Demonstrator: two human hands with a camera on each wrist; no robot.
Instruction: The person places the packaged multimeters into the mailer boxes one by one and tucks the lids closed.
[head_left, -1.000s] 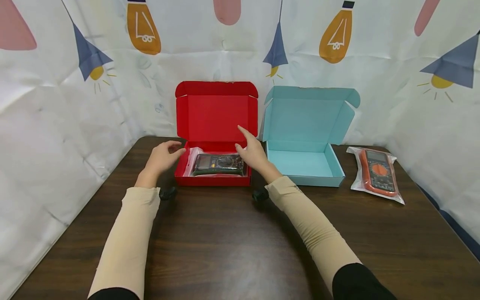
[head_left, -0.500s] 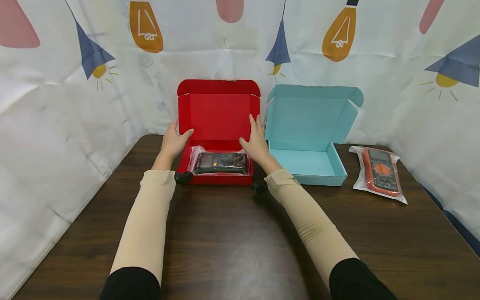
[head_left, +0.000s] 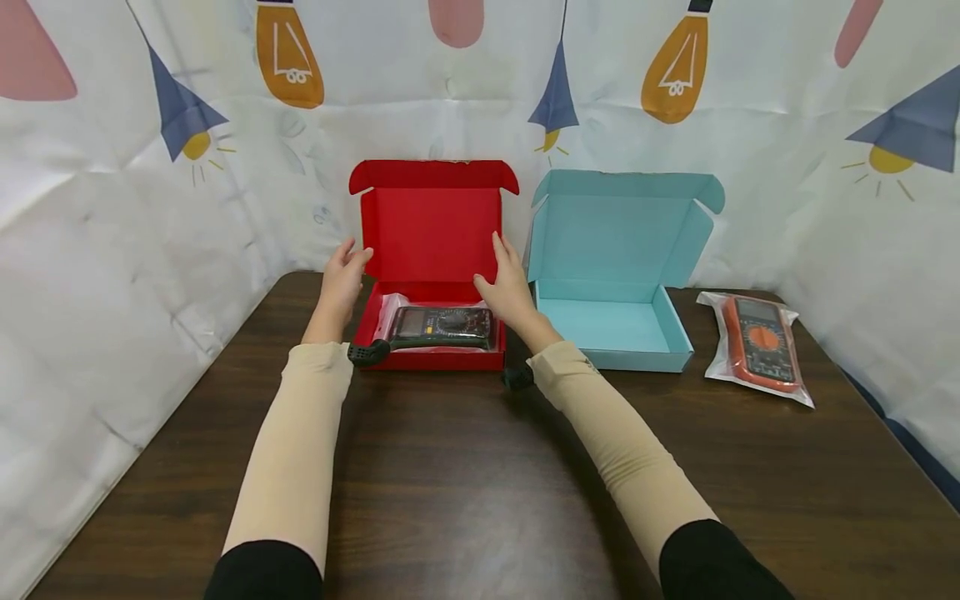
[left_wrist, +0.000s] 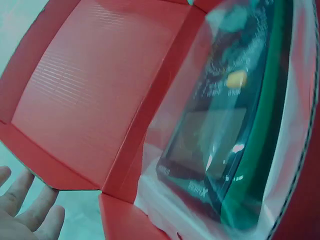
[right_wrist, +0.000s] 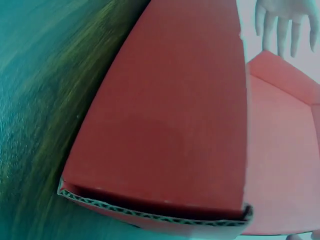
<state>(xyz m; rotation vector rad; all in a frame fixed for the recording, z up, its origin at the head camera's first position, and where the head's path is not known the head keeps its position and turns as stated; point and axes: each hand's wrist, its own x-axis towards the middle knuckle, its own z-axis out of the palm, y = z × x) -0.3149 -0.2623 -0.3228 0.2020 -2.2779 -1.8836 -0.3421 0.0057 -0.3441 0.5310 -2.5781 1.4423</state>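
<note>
A red cardboard box (head_left: pixel 360 333) stands with its lid (head_left: pixel 435 229) raised. In it lies a black multimeter (head_left: pixel 442 327) with a green edge, inside a clear plastic bag (left_wrist: pixel 150 200). Left of the lid is my left hand (head_left: pixel 341 287), its fingers spread and partly straight. The left wrist view puts its fingertips close to the lid's side flap (left_wrist: pixel 47 160); contact is hard to tell. My right hand (head_left: pixel 512 287) is at the lid's right side, fingers reaching up along the flap. In the right wrist view its fingers (right_wrist: pixel 282 30) extend past the lid's edge.
An open light-blue box (head_left: pixel 607 325) stands right beside the red one. Farther right on the dark wooden table (head_left: pixel 450 483) lies an orange multimeter (head_left: pixel 763 342) in a plastic bag. Behind everything hangs a printed white cloth (head_left: pixel 450 108).
My left hand has moved up and forward beside the lid, and my right hand has shifted up to its flap. The lid's side flaps now stand angled inward, making the lid look narrower.
</note>
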